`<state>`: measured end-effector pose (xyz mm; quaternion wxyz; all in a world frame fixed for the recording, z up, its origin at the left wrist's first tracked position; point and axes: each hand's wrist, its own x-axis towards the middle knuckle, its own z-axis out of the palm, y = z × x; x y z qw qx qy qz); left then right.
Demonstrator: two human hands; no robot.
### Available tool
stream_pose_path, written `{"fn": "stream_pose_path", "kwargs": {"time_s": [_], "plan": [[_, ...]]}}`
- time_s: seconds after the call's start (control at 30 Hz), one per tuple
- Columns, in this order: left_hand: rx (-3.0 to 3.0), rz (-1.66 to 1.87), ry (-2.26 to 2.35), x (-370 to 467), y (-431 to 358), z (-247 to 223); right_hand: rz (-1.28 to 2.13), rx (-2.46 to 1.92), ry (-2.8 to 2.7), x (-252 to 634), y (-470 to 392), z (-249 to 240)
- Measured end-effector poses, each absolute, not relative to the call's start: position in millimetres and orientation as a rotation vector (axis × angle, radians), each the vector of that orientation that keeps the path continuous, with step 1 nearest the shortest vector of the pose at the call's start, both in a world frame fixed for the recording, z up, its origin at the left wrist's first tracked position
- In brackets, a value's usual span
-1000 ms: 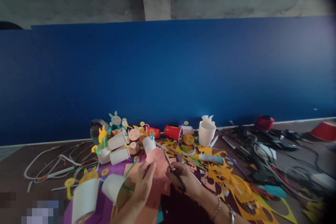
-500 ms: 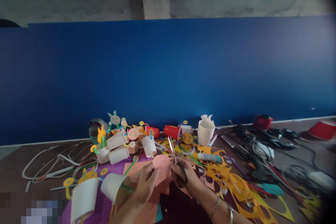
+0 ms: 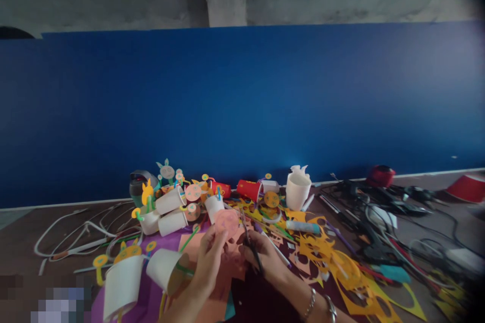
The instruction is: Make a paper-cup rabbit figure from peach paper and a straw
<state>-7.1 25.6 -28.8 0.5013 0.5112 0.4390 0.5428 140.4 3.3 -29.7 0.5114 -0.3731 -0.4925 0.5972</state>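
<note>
Pinched in my left hand (image 3: 212, 252) is a piece of pink paper (image 3: 226, 223) with a rounded shape on it, held up above the table. My right hand (image 3: 261, 252) grips a pair of scissors (image 3: 252, 247) by the dark handles, blades pointing up beside the paper's right edge. Whether the blades touch the paper I cannot tell. Under my hands lie pink paper sheets (image 3: 212, 303). Left of my left hand, a white paper cup (image 3: 162, 268) lies tilted, and another white cup (image 3: 122, 285) carries yellow paper shapes.
Several decorated cups (image 3: 170, 202) crowd the back left. A white cup (image 3: 297, 191) stands at the back, near a glue stick (image 3: 302, 226). Yellow paper scraps (image 3: 341, 262) spread to the right. Cables (image 3: 424, 247) and a glue gun (image 3: 375, 242) lie further right, white cables (image 3: 83, 232) at left.
The pink paper has tilted up and shifted left, now showing its rounded face. The scissors have dropped lower and turned, and my right hand has lowered slightly.
</note>
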Motion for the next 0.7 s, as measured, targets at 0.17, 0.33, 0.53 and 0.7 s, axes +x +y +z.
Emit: {"fn": "stream_pose_path", "kwargs": {"time_s": [0.17,0.33,0.53,0.7], "plan": [[1.313,1.315,1.079,-6.3,24.6,-30.5,1.436,-0.930,-1.211,138.9,3.1,-30.7],[1.368,1.270,1.107,-6.2,24.1,-33.0,1.444,-0.923,-1.200,138.7,4.3,-32.9],[1.344,1.247,1.109,-6.1,22.5,-28.9,1.396,-0.943,-1.228,138.1,3.7,-29.2],[1.368,1.252,1.118,-5.6,22.6,-27.1,1.365,-0.959,-1.247,138.5,4.9,-32.1]]}}
